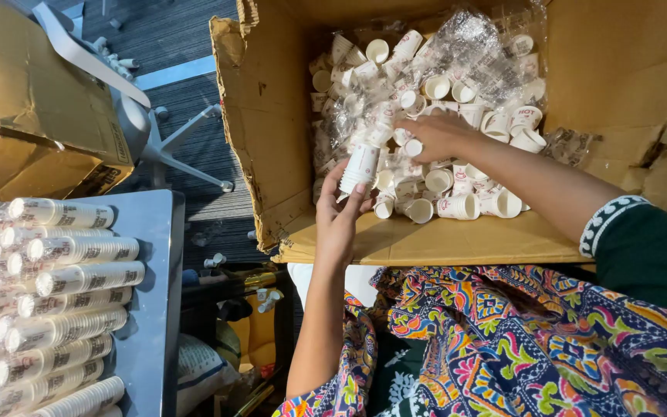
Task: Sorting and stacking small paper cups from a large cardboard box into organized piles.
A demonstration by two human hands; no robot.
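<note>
A large open cardboard box (426, 243) in front of me holds several loose small white paper cups (457, 205) with red print, mixed with crumpled clear plastic wrap (468, 38). My left hand (339, 216) grips a short stack of nested cups (360, 164) at the box's left side, holding it upright. My right hand (438, 135) reaches into the pile, fingers down on a cup (413, 147) beside the stack's top.
A grey table (148, 309) at left carries several plastic-wrapped sleeves of stacked cups (63, 278). Another cardboard box (40, 100) sits at top left. A chair base (171, 147) and stray cups lie on the dark carpet. Patterned fabric (519, 340) covers my lap.
</note>
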